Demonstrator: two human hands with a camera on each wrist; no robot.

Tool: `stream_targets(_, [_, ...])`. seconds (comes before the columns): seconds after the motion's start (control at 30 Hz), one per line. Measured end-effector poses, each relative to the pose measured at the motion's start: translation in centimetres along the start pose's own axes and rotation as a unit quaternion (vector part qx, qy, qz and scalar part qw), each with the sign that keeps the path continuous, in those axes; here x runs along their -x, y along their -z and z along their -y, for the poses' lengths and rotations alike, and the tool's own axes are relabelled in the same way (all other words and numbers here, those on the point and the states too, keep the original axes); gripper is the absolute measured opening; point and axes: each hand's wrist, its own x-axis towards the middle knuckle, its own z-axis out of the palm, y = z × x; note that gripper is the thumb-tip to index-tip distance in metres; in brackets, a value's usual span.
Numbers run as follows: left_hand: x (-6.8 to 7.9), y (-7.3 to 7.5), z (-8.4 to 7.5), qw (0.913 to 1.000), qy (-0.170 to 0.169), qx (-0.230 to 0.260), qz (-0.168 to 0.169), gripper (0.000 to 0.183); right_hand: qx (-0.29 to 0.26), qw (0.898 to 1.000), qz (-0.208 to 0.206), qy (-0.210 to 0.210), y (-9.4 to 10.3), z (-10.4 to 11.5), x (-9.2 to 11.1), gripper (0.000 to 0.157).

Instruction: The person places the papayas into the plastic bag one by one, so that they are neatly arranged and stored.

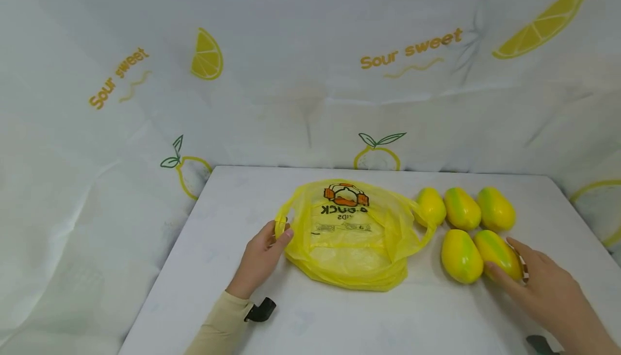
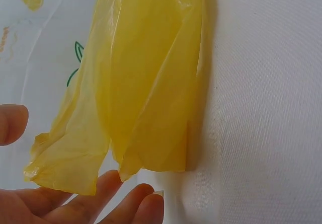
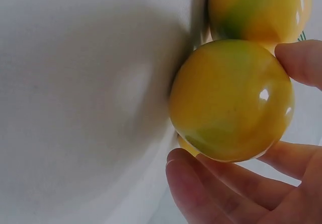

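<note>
A translucent yellow plastic bag (image 1: 346, 258) with a duck print lies on the table, its handles spread to the left and right. At its left handle is my left hand (image 1: 259, 260), thumb apart from the fingers. In the left wrist view, the handle end (image 2: 70, 168) lies against those fingers (image 2: 95, 199). My right hand (image 1: 543, 279) grips a glossy yellow mango with a green streak (image 1: 499, 255), thumb on one side and fingers round the other. Another mango (image 1: 462, 256) sits right beside it. In the right wrist view, the gripped mango (image 3: 231, 100) is close to the table surface.
Behind the gripped mango, a row of 3 more holds a left mango (image 1: 430, 207), a middle mango (image 1: 462, 208) and a right mango (image 1: 496, 208). The bag's right handle overlaps the left one. A lemon-printed cloth (image 1: 291, 75) hangs behind the white table (image 1: 388, 322).
</note>
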Motion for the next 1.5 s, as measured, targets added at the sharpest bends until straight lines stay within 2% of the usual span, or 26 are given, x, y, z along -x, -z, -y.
stream_targets(0.27, [0.1,0.1,0.4,1.0,0.0,0.007,0.006,0.058,0.007,1.0,-0.013,0.001,-0.2,0.1,-0.2,0.104])
stream_targets(0.43, [0.0,0.1,0.9,0.9999,0.002,0.004,0.016,0.056,0.011,1.0,-0.028,0.0,0.7,0.3,0.0,0.102])
stream_targets(0.63, [-0.1,0.2,1.1,0.9996,0.01,-0.009,0.024,0.059,0.013,0.997,-0.072,0.025,2.4,1.8,0.1,0.096])
stream_targets(0.87, [-0.2,0.3,1.1,0.9992,0.023,-0.019,0.026,0.063,-0.006,0.992,-0.098,0.083,3.3,4.8,-0.8,0.094])
stream_targets(1.07, [-0.2,0.1,1.1,0.9992,0.027,-0.018,0.025,0.061,-0.025,0.985,-0.092,0.142,3.5,8.1,-1.7,0.09])
stream_targets(1.27, [-0.3,0.0,1.1,0.9994,0.02,-0.015,0.024,0.059,-0.034,0.975,-0.094,0.201,3.6,11.6,-2.8,0.083])
stream_targets(1.5, [-0.2,0.1,0.8,0.9994,0.012,-0.022,0.025,0.056,-0.044,0.971,-0.056,0.229,3.0,15.9,-3.8,0.083])
